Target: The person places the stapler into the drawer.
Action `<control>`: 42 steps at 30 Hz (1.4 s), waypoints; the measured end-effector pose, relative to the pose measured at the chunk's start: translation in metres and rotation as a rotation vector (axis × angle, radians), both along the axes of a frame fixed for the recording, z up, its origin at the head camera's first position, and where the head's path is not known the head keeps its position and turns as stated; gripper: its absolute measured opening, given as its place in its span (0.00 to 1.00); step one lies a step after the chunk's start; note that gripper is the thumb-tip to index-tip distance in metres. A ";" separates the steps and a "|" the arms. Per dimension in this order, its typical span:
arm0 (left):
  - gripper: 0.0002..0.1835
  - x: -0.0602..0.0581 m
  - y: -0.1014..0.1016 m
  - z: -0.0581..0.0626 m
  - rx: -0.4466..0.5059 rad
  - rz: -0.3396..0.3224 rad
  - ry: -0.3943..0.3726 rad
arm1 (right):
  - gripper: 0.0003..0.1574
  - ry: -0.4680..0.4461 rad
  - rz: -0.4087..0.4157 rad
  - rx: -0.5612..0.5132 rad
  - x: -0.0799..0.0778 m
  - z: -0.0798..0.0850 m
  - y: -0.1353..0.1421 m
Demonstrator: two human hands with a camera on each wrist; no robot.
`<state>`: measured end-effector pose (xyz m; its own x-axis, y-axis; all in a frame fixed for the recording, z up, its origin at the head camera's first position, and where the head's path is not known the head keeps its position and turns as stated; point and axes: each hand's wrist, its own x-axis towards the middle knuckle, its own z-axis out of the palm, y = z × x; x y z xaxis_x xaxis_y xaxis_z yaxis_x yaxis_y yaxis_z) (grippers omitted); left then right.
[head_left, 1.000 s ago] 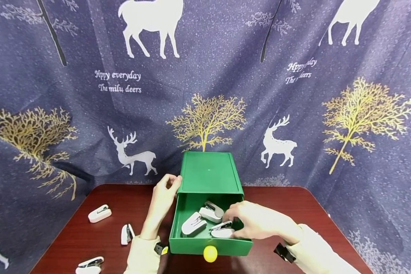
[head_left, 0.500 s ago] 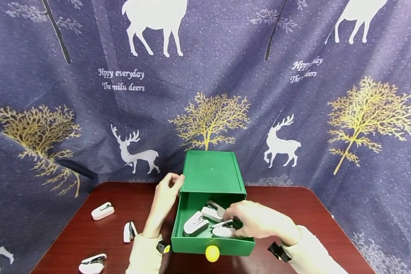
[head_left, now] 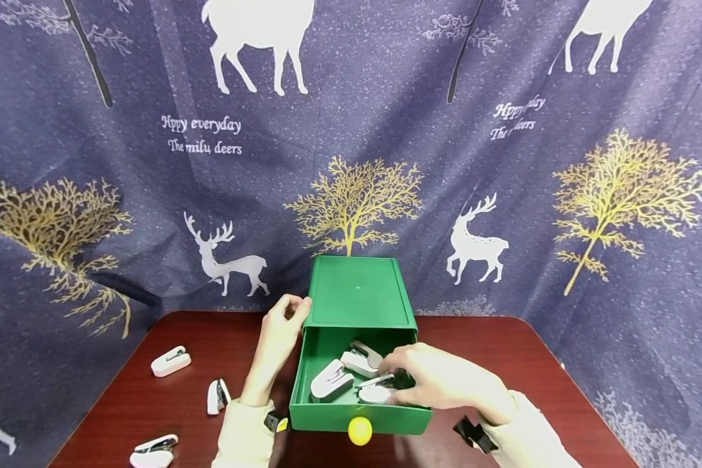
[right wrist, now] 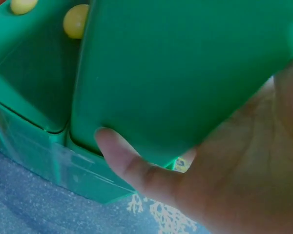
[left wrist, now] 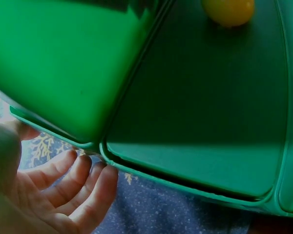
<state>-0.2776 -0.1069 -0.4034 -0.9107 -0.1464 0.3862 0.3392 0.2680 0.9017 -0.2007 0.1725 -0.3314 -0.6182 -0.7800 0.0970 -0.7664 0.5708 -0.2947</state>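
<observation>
At the lower left of the head view, a nearest stapler (head_left: pixel 153 453), white, is seen on the red-brown counter (head_left: pixel 497 344). At bottom centre, a yellow knob (head_left: pixel 359 431) is mounted on the front of a green drawer (head_left: pixel 322 419), which is pulled out.

In the drawer, the front stapler (head_left: pixel 374 394), slightly blurred, is met at its right end by the right hand (head_left: pixel 444 377). The fingers and thumb are bent over the drawer's right side, with a gap between them; whether the stapler is gripped cannot be told. A left stapler (head_left: pixel 331 382) and a rear stapler (head_left: pixel 361 359) are contained there too.

Left of centre, a small upright stapler (head_left: pixel 216 398) is placed on the counter, and a far stapler (head_left: pixel 171 361) is laid beyond it, further left. The upper left side of the green cabinet (head_left: pixel 359 292) is touched by the left hand (head_left: pixel 281 328), whose fingers are loosely bent and not closed around anything; in the left wrist view, the fingertips are set against its rim. The rear is filled by a blue-purple backdrop (head_left: pixel 351 123), printed with white deer and golden trees.
</observation>
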 end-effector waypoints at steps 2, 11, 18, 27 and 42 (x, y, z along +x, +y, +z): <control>0.18 0.000 0.000 0.000 0.001 -0.003 -0.003 | 0.17 0.007 -0.012 -0.037 0.003 0.000 0.003; 0.16 0.001 0.001 0.001 -0.009 -0.005 0.000 | 0.17 0.167 -0.099 -0.202 0.027 0.001 0.015; 0.17 0.000 0.001 -0.001 -0.010 -0.006 0.009 | 0.18 0.430 -0.163 -0.319 0.053 0.002 0.008; 0.16 -0.002 0.001 -0.001 -0.001 0.002 0.006 | 0.15 0.689 0.081 -0.517 0.075 0.000 -0.017; 0.17 -0.001 -0.001 -0.002 0.007 -0.006 0.005 | 0.12 0.556 -0.085 -0.384 0.093 -0.041 -0.041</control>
<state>-0.2788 -0.1079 -0.4053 -0.9097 -0.1440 0.3895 0.3452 0.2594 0.9020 -0.1075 0.1315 -0.3726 -0.4539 -0.5777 0.6785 -0.8195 0.5695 -0.0633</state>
